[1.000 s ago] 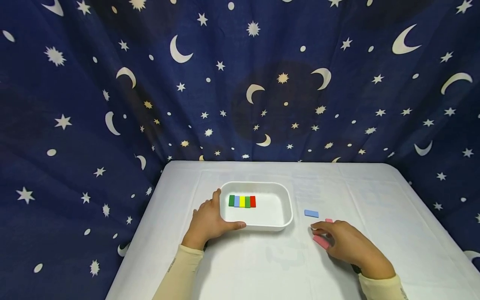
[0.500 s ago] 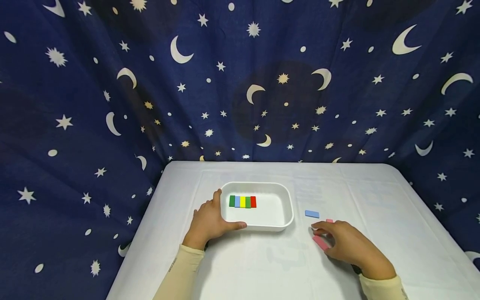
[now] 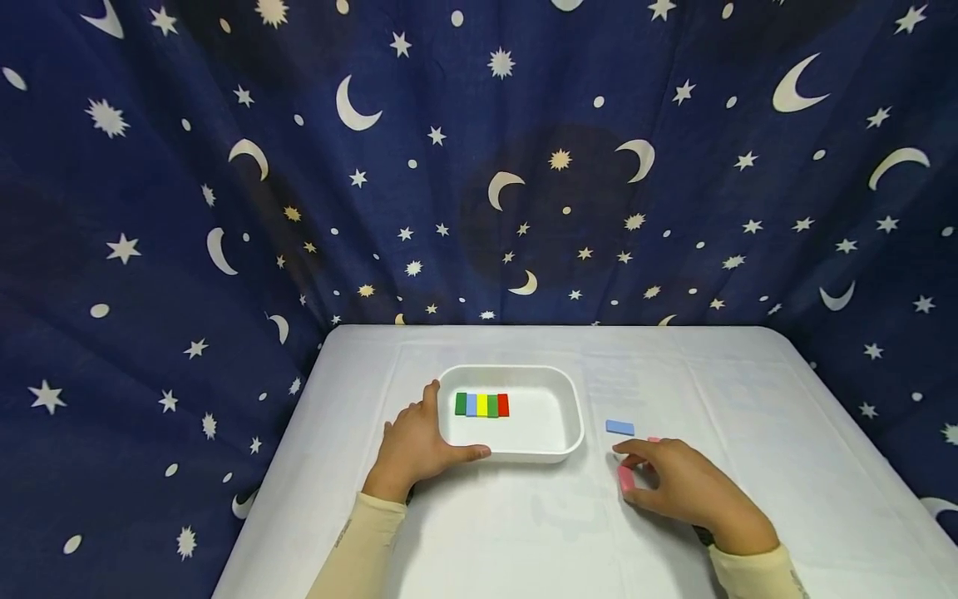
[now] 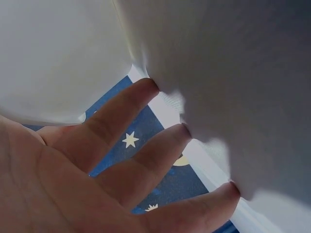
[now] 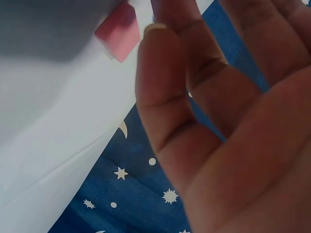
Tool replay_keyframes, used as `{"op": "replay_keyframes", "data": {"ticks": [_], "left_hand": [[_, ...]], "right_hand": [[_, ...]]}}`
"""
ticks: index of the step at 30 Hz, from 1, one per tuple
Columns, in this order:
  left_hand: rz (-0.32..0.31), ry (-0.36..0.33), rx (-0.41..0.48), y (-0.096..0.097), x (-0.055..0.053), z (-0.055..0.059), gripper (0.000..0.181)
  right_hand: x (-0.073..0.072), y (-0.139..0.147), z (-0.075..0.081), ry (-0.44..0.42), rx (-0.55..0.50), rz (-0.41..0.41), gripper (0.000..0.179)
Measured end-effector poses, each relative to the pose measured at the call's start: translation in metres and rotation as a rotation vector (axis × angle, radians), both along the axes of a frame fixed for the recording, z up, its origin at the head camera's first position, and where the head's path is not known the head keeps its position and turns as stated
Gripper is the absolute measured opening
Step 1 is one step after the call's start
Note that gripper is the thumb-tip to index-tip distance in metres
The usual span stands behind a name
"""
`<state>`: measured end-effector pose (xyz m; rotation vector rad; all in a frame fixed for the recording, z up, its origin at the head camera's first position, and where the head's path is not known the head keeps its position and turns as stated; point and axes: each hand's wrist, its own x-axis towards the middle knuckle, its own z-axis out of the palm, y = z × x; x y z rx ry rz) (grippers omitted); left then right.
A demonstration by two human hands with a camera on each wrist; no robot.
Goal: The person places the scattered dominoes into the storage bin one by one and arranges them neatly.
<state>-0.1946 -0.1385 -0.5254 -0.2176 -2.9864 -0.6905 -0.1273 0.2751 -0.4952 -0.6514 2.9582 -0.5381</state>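
Observation:
My left hand (image 3: 414, 441) spans the left end of a white plastic tray (image 3: 555, 453). Its thumb lies along the front rim and a finger touches the back-left side. Straight, spread fingers (image 4: 160, 150) show in the left wrist view. Inside the tray, dark green, blue, yellow, green and red tiles (image 3: 482, 405) stand side by side in a row. My right hand (image 3: 684, 487) pinches a pink tile (image 3: 625, 480) between thumb and fingers. Another pink tile (image 3: 654, 439) is mostly hidden behind that hand. A pink tile (image 5: 119, 31) shows beside the right fingers, but which one I cannot tell.
A loose blue tile (image 3: 619, 428) lies on the white-covered table (image 3: 539, 532) between the tray and my right hand. A dark blue curtain (image 3: 449, 166) with moons and stars hangs behind the table and along its sides.
The pink tile at my right fingertips has turned more upright and shifted slightly left, and the right thumb has moved left with it. My left hand and the tray stay put.

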Motion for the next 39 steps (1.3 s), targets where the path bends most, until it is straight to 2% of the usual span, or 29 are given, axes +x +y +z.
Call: {"op": "replay_keyframes", "data": {"ticks": [5, 13, 18, 23, 27, 33, 39], "left_hand": [[0.005, -0.002, -0.002, 0.000, 0.000, -0.001, 0.153], [0.008, 0.005, -0.003, -0.001, 0.001, -0.001, 0.152], [0.011, 0.002, -0.011, -0.002, 0.001, 0.000, 0.153], [0.012, 0.001, -0.008, -0.001, 0.001, -0.001, 0.153], [0.014, 0.006, -0.002, 0.000, 0.002, -0.002, 0.154], [0.015, -0.001, 0.018, 0.000, 0.006, -0.001, 0.154], [0.023, -0.006, 0.036, -0.002, 0.010, -0.003, 0.148]], "right_hand": [[-0.003, -0.004, 0.003, 0.028, 0.014, 0.009, 0.053], [-0.010, -0.007, 0.016, 0.145, -0.015, 0.036, 0.048], [-0.021, -0.012, 0.030, 0.247, -0.025, 0.034, 0.046], [-0.036, -0.025, 0.043, 0.310, -0.018, 0.036, 0.049], [-0.048, -0.042, 0.052, 0.327, -0.024, 0.040, 0.049], [-0.065, -0.070, 0.062, 0.307, -0.029, 0.050, 0.048], [-0.083, -0.102, 0.062, 0.301, -0.045, 0.096, 0.042]]}}
